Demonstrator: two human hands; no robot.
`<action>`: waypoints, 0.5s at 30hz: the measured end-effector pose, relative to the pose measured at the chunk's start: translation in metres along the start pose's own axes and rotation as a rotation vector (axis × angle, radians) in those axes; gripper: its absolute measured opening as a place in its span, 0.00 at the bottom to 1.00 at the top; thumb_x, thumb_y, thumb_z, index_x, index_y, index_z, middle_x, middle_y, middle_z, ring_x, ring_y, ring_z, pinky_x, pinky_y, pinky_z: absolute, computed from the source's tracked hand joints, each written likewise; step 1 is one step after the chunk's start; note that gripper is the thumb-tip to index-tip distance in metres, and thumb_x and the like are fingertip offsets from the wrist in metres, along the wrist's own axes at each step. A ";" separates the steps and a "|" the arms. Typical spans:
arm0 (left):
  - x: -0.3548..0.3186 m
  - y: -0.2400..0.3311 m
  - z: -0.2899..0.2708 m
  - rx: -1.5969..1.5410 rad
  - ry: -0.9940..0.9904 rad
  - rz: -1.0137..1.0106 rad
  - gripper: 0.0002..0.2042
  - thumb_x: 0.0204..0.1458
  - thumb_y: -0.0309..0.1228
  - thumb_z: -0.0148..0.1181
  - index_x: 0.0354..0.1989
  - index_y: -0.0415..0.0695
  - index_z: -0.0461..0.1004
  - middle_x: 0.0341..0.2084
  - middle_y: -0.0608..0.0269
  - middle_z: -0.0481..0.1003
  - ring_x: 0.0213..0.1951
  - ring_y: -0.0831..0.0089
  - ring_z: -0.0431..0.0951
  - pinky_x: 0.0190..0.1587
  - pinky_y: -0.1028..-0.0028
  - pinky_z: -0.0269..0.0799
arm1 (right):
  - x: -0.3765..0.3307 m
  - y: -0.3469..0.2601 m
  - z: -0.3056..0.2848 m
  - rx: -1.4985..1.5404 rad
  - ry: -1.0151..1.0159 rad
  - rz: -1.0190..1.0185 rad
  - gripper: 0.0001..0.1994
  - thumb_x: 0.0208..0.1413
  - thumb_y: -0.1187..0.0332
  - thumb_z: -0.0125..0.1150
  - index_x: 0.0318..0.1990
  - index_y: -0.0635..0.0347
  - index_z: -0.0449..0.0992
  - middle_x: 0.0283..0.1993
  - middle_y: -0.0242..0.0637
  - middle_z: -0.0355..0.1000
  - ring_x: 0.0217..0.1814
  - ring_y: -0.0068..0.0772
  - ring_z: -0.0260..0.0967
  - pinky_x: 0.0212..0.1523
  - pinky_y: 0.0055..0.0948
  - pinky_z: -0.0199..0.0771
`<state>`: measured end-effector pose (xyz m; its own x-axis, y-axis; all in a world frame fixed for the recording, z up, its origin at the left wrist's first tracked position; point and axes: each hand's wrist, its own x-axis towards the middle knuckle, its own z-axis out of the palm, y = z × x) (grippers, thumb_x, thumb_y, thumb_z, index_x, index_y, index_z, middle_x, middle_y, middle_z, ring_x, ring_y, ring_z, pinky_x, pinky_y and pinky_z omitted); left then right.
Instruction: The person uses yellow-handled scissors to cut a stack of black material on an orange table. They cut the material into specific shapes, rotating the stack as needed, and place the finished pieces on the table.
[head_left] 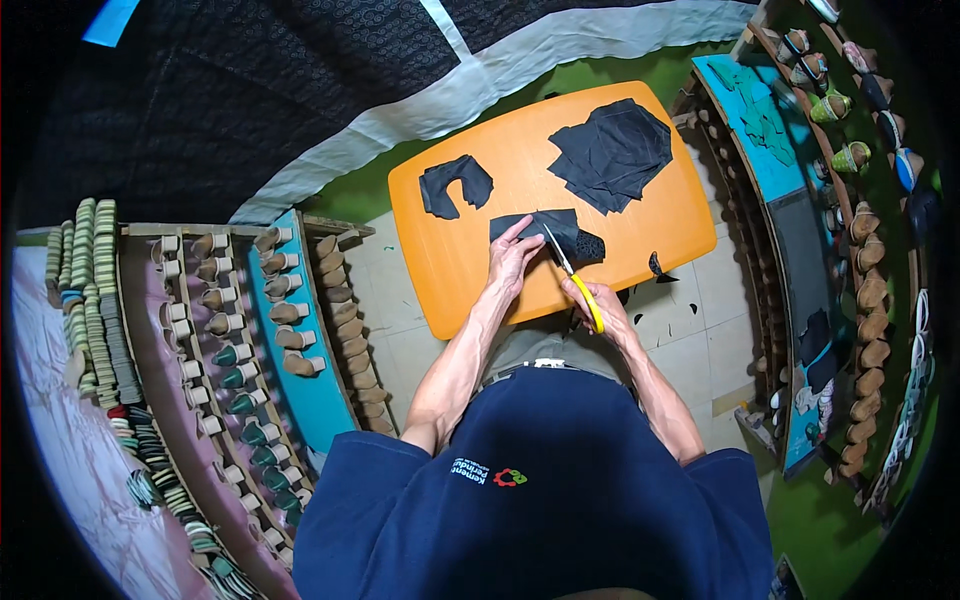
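Observation:
My right hand is closed round the yellow handles of a pair of scissors. Their blades point up and to the left, over a piece of black fabric near the table's front edge. Fingers of my left hand press on the left part of that fabric, close to the scissor tips. A dotted black patch shows at its right end. Farther back lie a curved black cut-out on the left and a loose pile of black fabric pieces on the right.
The orange table has rounded corners. Black scraps lie on the tiled floor to its right. Shelves with rows of shoe lasts stand at the left. More shoes and lasts line the right rack, beside a blue shelf with green scraps.

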<state>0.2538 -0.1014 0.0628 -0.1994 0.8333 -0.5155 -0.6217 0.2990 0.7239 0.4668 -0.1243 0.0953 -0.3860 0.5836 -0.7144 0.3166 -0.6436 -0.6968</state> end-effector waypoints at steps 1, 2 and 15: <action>0.001 0.002 -0.001 0.007 -0.011 -0.005 0.29 0.51 0.14 0.62 0.64 0.34 0.66 0.38 0.55 0.81 0.42 0.71 0.82 0.53 0.71 0.79 | -0.006 -0.009 0.000 -0.048 0.018 -0.010 0.32 0.51 0.32 0.64 0.17 0.50 0.64 0.12 0.24 0.58 0.11 0.19 0.57 0.12 0.23 0.59; 0.002 0.001 -0.001 0.007 -0.015 -0.008 0.29 0.51 0.14 0.62 0.64 0.34 0.66 0.38 0.56 0.81 0.42 0.71 0.82 0.53 0.71 0.79 | -0.010 -0.012 -0.001 -0.049 0.025 -0.010 0.32 0.51 0.32 0.64 0.17 0.50 0.64 0.12 0.24 0.58 0.11 0.19 0.57 0.12 0.23 0.58; 0.001 -0.001 0.000 0.017 -0.009 -0.013 0.27 0.51 0.17 0.65 0.62 0.35 0.69 0.46 0.55 0.79 0.45 0.71 0.81 0.54 0.70 0.77 | -0.020 -0.012 -0.007 -0.003 0.004 -0.022 0.31 0.52 0.36 0.66 0.18 0.53 0.66 0.13 0.25 0.59 0.11 0.18 0.59 0.13 0.21 0.62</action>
<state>0.2543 -0.1008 0.0620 -0.1851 0.8333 -0.5209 -0.6115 0.3172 0.7249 0.4766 -0.1244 0.1174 -0.3893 0.5995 -0.6993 0.3103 -0.6295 -0.7124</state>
